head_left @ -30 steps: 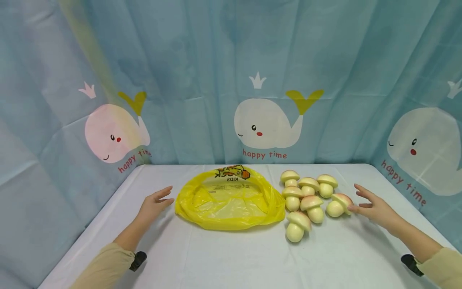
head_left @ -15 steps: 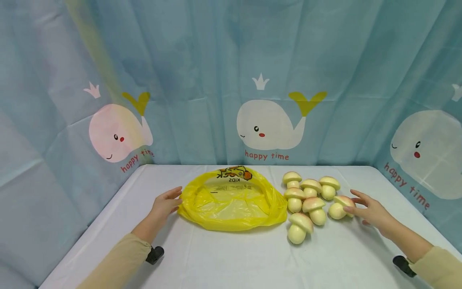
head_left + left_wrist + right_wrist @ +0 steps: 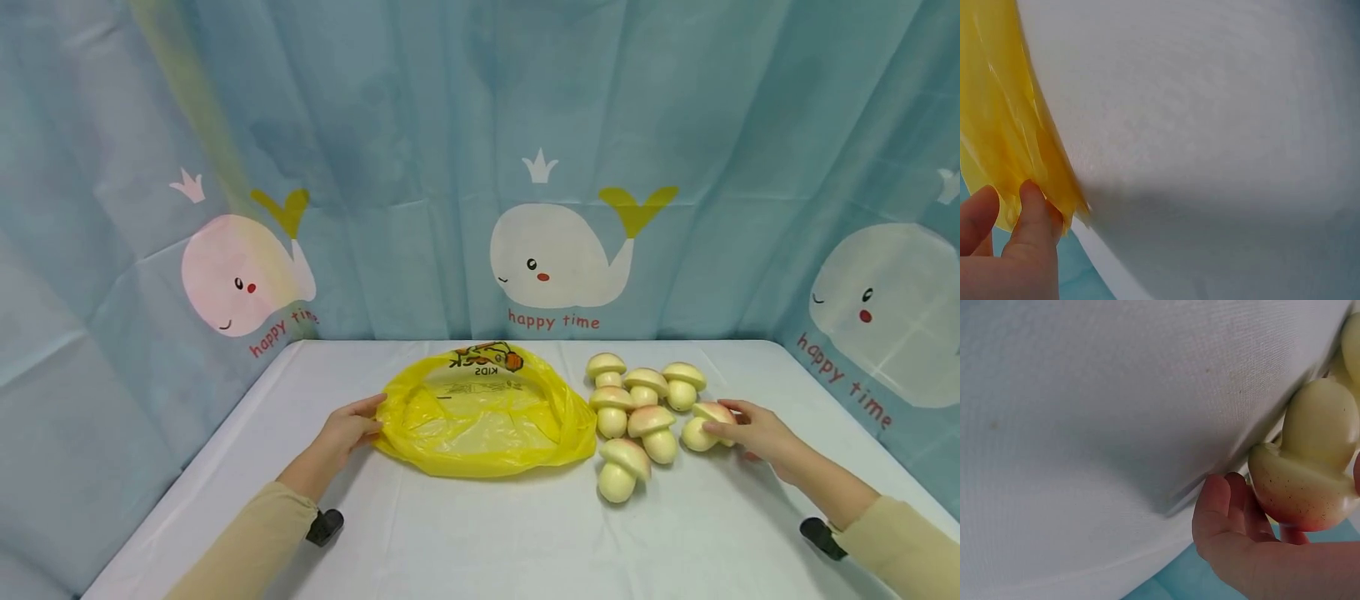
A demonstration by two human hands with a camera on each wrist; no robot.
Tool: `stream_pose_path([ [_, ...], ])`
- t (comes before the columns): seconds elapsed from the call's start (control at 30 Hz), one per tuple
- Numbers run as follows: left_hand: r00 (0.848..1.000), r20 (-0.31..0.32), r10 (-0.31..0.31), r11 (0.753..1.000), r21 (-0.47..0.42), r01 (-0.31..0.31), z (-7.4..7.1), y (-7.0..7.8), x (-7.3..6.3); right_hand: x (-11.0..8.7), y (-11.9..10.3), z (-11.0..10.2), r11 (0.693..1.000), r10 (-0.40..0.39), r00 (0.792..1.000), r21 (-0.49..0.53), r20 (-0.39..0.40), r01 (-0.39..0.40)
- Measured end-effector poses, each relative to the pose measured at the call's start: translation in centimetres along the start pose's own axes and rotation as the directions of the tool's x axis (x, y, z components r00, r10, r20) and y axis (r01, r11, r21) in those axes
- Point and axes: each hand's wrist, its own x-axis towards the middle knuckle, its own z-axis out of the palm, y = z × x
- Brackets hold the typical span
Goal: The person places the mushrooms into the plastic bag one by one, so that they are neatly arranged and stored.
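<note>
Grasping a mushroom (image 3: pixel 701 433): right hand (image 3: pixel 767 440), thumb pressing on the near side, fingers curling round the cap. Left hand (image 3: pixel 337 439) is touching the near edge of the bag (image 3: pixel 487 466); cannot tell whether it is pinching. Bag is lying on the counter (image 3: pixel 510 542), between the hands. Six more mushrooms (image 3: pixel 652 434) are clustering between bag and right hand.

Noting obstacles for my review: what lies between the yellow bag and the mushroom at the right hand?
Other mushrooms on the white cloth, as the head view shows.
</note>
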Motion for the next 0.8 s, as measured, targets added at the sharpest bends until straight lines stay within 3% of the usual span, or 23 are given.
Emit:
stream_pose_path([
  [0.2,1.0,0.012,0.013,1.0,0.018,-0.013,0.4,0.1,0.0,0.0,-0.2,0.0,1.0,-0.009,1.0,0.012,-0.015,0.01],
  [0.47,1.0,-0.015,-0.002,1.0,0.029,0.003,0.7,-0.1,0.6,-0.8,-1.1,-0.6,0.99,-0.082,0.997,0.118,-0.014,0.083],
  [0.8,0.999,-0.034,-0.009,0.999,0.048,0.011,0.6,-0.4,0.4,-1.3,-3.4,-1.4,0.983,-0.149,0.989,0.107,-0.002,0.148],
])
